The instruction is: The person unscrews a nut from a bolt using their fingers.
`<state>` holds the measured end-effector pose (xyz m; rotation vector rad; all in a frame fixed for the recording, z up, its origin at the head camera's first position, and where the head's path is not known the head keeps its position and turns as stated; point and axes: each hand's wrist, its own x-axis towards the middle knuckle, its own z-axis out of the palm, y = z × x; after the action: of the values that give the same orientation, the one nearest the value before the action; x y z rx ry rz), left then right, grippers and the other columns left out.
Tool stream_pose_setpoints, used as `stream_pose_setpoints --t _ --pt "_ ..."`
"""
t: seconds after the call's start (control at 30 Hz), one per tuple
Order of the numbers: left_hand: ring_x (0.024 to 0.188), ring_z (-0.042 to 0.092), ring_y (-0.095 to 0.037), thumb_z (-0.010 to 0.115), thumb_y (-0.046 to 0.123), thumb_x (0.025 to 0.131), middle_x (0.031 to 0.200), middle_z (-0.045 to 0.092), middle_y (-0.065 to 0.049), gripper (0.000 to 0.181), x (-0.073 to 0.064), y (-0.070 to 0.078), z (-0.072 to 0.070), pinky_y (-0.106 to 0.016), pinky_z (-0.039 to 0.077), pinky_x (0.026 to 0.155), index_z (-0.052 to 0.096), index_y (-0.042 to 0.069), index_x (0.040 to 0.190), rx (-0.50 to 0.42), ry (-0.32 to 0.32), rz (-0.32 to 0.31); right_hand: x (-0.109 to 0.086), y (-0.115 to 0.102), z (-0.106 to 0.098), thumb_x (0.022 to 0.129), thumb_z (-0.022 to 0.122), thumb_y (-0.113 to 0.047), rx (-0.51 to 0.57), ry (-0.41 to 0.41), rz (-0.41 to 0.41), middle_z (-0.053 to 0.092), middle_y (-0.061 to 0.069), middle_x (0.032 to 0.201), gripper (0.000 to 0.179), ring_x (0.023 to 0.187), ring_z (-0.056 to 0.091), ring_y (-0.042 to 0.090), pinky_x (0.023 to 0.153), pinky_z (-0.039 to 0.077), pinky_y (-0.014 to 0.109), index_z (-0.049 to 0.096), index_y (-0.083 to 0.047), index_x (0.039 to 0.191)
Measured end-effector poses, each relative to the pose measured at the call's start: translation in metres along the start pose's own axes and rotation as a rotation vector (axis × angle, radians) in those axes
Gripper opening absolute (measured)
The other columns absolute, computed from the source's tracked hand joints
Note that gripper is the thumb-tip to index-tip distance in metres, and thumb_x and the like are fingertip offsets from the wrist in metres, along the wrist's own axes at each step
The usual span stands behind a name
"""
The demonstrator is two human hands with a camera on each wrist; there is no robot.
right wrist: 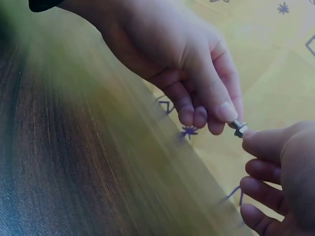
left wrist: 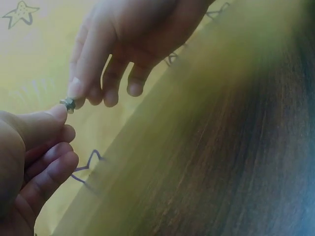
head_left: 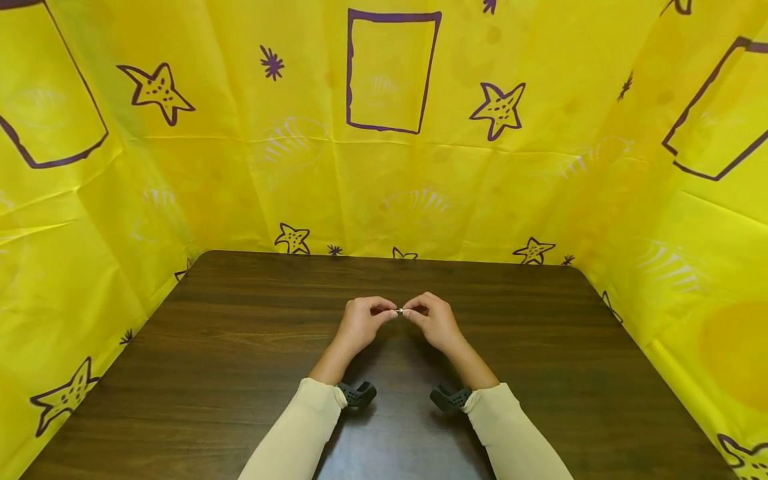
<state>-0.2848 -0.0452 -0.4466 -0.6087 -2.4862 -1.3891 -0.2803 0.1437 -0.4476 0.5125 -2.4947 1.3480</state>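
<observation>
A small metal bolt is held in the air between the two hands, above the table. My left hand pinches one end between thumb and fingertips, where a short shank shows. The thumb and fingers of my right hand pinch the opposite end. In the right wrist view a hex-shaped part sits close to the right thumb; whether it is a nut or the bolt's head I cannot tell. The left wrist view also shows the bolt bridging both sets of fingertips, which hide its ends.
Under both hands is a dark wood-grain table. Yellow cloth with purple starfish and frame drawings hangs behind the table and along both sides. Black straps sit at the wrists, beside light sleeves.
</observation>
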Motion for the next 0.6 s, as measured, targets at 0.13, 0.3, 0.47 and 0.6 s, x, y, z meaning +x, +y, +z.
stream_pose_setpoints --t 0.13,0.3,0.47,0.6 --pt "0.072 0.064 -0.011 0.075 0.015 0.086 0.085 0.072 0.002 0.009 -0.0008 0.0010 -0.0014 -0.027 0.053 0.065 0.076 0.009 0.093 -0.028 -0.006 -0.007 -0.0008 -0.0002 0.0003 0.086 0.075 -0.011 0.039 0.013 -0.010 0.062 -0.001 0.083 0.007 0.077 0.057 0.017 0.067 0.048 0.029 0.072 -0.004 0.087" --pt "0.065 0.061 -0.008 0.076 0.013 0.085 0.081 0.071 0.002 0.007 -0.0017 0.0017 -0.0032 -0.026 0.052 0.060 0.076 0.011 0.091 -0.047 -0.002 -0.031 -0.0005 -0.0021 0.0013 0.089 0.071 -0.009 0.097 0.014 0.009 0.065 0.000 0.086 0.005 0.077 0.057 0.016 0.067 0.048 0.028 0.073 -0.005 0.092" --pt "0.068 0.062 -0.009 0.077 0.014 0.084 0.082 0.071 0.003 0.008 -0.0014 0.0018 -0.0029 -0.027 0.052 0.062 0.077 0.010 0.091 -0.043 -0.005 -0.020 -0.0008 -0.0048 0.0032 0.096 0.064 -0.021 0.110 0.028 0.097 0.059 0.002 0.069 0.023 0.063 0.049 0.015 0.057 0.039 0.027 0.072 -0.002 0.087" --pt "0.075 0.064 -0.010 0.078 0.015 0.083 0.084 0.072 0.004 0.007 -0.0004 0.0029 -0.0022 -0.027 0.052 0.066 0.077 0.011 0.089 -0.045 0.007 -0.003 -0.0015 -0.0063 0.0065 0.099 0.057 -0.033 0.082 0.017 0.160 0.049 0.002 0.057 0.043 0.052 0.037 0.012 0.049 0.029 0.026 0.069 -0.003 0.071"
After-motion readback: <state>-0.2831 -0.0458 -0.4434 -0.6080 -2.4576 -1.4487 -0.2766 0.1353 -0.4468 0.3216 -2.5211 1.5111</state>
